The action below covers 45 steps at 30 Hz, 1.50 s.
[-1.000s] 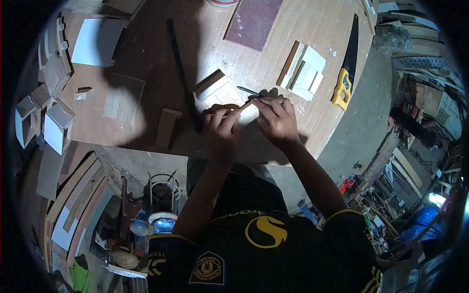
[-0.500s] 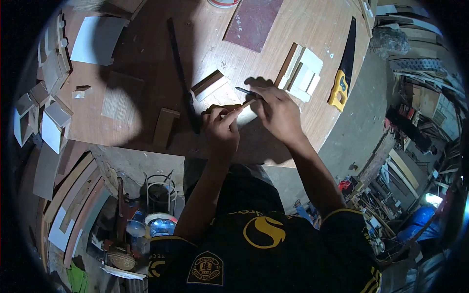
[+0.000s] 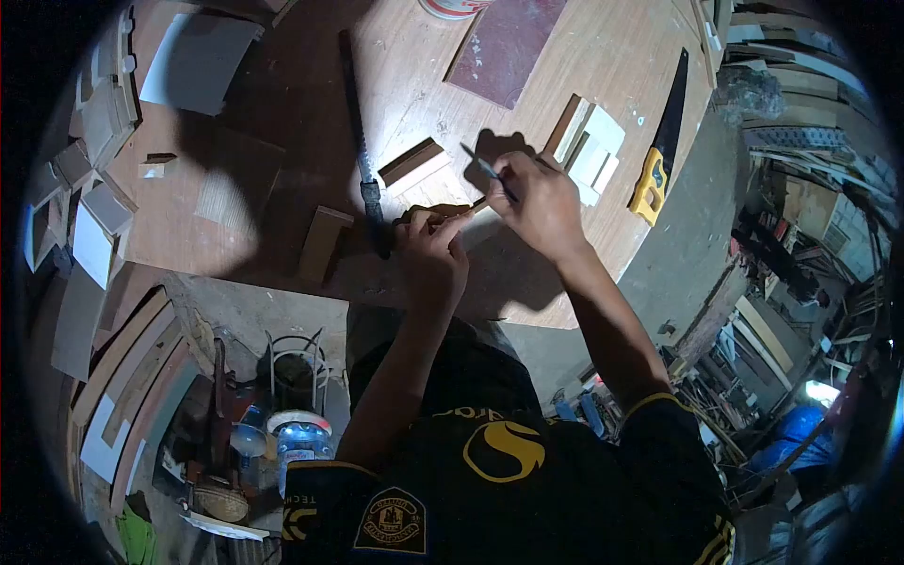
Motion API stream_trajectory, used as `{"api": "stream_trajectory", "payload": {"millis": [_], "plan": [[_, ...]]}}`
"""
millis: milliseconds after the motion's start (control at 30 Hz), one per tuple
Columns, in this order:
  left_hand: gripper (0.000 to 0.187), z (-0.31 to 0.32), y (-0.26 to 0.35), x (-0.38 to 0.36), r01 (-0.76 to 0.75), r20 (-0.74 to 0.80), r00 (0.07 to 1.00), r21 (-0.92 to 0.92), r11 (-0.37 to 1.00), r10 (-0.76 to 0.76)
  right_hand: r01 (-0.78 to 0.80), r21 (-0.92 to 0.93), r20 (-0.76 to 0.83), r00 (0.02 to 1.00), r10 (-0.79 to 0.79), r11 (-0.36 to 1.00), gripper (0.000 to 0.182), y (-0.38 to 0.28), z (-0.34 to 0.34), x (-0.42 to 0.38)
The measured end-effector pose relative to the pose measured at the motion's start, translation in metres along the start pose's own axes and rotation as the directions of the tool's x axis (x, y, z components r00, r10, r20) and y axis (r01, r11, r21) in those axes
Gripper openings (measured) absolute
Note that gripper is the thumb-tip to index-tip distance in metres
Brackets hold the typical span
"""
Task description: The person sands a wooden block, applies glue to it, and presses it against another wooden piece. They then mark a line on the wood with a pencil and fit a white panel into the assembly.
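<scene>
Over the near part of the wooden table, my left hand (image 3: pixel 433 243) has its fingers closed round a small wood piece (image 3: pixel 482 218), which reaches toward the other hand. My right hand (image 3: pixel 539 202) grips a thin dark pencil-like tool (image 3: pixel 492 175), its tip pointing up and left. That hand's fingertips are close to the wood piece's right end; whether they touch it is unclear. Just beyond my left hand lies a small block (image 3: pixel 414 166) with a dark edge. A long dark blade-like tool (image 3: pixel 363 141) lies to its left.
A yellow-handled saw (image 3: pixel 659 169) lies at the table's right edge. Pale wood strips (image 3: pixel 589 151) and a reddish-brown board (image 3: pixel 508 47) are further back. A brown block (image 3: pixel 325 245) lies left of my hands, and a white panel (image 3: pixel 200 62) lies at the far left.
The camera view has shifted slightly. My right hand has changed its hold, and the pencil-like tool now tilts more steeply. My left hand still holds the wood piece.
</scene>
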<state>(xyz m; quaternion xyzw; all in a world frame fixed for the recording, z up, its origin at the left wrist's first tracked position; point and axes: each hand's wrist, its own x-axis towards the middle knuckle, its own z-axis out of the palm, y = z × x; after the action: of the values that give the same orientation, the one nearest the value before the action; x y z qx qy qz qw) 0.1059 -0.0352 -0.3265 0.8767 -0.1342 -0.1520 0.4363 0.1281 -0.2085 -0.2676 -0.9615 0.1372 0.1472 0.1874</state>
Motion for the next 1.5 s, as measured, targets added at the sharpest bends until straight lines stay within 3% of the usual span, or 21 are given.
{"api": "stream_trajectory", "payload": {"millis": [100,167,233,533,633,700,833,933,1100,1267,1500], "plan": [[0.03,0.0,0.0,0.002,-0.015,0.009,1.0,-0.025,1.0,0.016,0.146,0.099,-0.05,0.989,-0.141,0.984,0.02,0.001,-0.016,-0.003],[0.027,-0.003,0.004,0.001,0.036,0.042,0.999,-0.013,0.999,-0.035,0.133,0.103,0.031,0.99,-0.137,0.986,0.021,0.001,-0.028,-0.005],[0.025,-0.006,0.007,0.001,0.086,0.075,0.993,0.001,0.996,-0.085,-0.008,0.239,0.249,0.967,-0.053,0.971,0.023,-0.001,-0.039,-0.003],[0.028,-0.009,0.013,0.006,0.134,0.169,0.974,0.098,0.986,-0.15,-0.057,0.264,0.415,0.908,-0.06,0.963,0.018,0.002,-0.029,0.011],[0.032,-0.011,0.016,0.008,0.167,0.14,0.973,0.133,0.977,-0.186,-0.03,0.18,0.425,0.904,-0.051,0.983,0.018,-0.003,-0.03,0.014],[0.028,-0.014,0.019,0.008,0.2,0.224,0.944,0.2,0.959,-0.244,-0.05,0.195,0.441,0.896,-0.042,0.98,0.018,-0.002,-0.028,0.015],[0.028,-0.012,0.019,0.007,0.161,0.193,0.96,0.211,0.964,-0.203,-0.044,0.156,0.446,0.894,-0.031,0.987,0.017,0.001,-0.024,0.014],[0.029,-0.011,0.019,0.006,0.219,0.232,0.933,0.241,0.946,-0.275,-0.042,0.162,0.505,0.862,-0.046,0.986,0.018,0.001,-0.028,0.018],[0.035,-0.006,0.017,0.004,0.203,0.135,0.962,0.234,0.951,-0.238,-0.039,0.207,0.504,0.86,-0.073,0.977,0.018,0.005,-0.024,0.022],[0.036,-0.006,0.016,0.004,0.199,0.137,0.961,0.254,0.947,-0.239,-0.073,0.181,0.526,0.85,-0.033,0.981,0.017,0.0,-0.024,0.024],[0.037,-0.008,0.018,0.006,0.217,0.171,0.952,0.204,0.955,-0.253,0.035,0.202,0.408,0.905,-0.117,0.979,0.018,0.003,-0.018,0.021]]}}
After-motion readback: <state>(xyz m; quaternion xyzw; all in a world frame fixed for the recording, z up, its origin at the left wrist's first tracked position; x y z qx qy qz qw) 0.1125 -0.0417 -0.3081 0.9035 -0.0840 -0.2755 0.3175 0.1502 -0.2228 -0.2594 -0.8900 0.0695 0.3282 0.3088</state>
